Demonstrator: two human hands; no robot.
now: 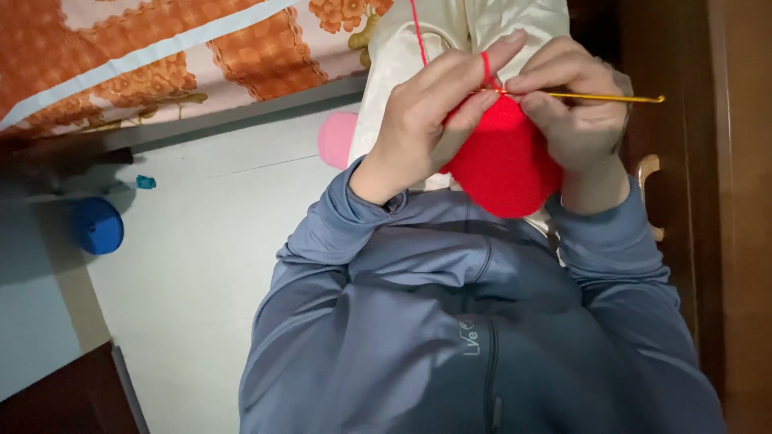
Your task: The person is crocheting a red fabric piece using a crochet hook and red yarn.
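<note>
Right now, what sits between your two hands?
In the head view, the red crochet piece sits between left hand and right hand, which holds the golden hook.

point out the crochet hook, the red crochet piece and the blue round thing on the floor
crochet hook [611, 98], head view, bare gold shaft
red crochet piece [503, 165], head view, middle of the fabric
blue round thing [98, 226], head view, its top face

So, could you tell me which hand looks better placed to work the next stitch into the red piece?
Probably the right hand: it pinches the golden crochet hook, whose tip sits at the top edge of the red crochet piece. The left hand grips the piece, with red yarn looped over its forefinger.
</note>
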